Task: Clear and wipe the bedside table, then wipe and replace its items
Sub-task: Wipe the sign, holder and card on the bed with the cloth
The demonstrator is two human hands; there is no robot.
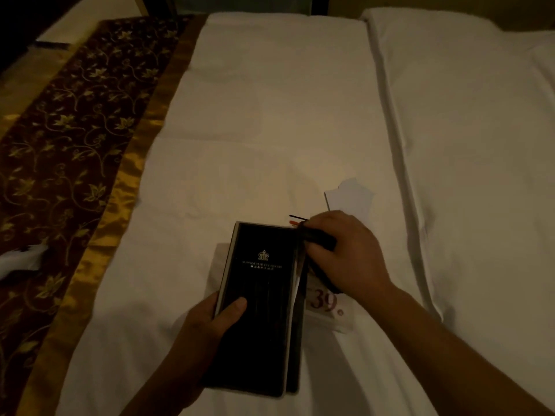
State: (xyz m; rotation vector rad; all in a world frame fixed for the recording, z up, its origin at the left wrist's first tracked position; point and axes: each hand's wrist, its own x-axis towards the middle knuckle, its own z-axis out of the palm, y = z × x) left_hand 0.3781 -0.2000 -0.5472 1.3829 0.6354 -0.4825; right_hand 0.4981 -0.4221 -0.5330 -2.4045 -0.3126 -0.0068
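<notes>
A long black hotel folder with a gold crest lies over the white bed sheet, low in the head view. My left hand grips its near left edge, thumb on the cover. My right hand holds a small dark object against the folder's far right corner; what it is I cannot tell. Under the folder lie a clear sign printed "39" and a pale card. A thin black stick and an orange one poke out beyond my right hand.
A white paper card lies on the sheet beyond my right hand. The bed sheet spreads far ahead, with a pillow on the right. A dark floral bed runner runs along the left, with a white crumpled cloth on it.
</notes>
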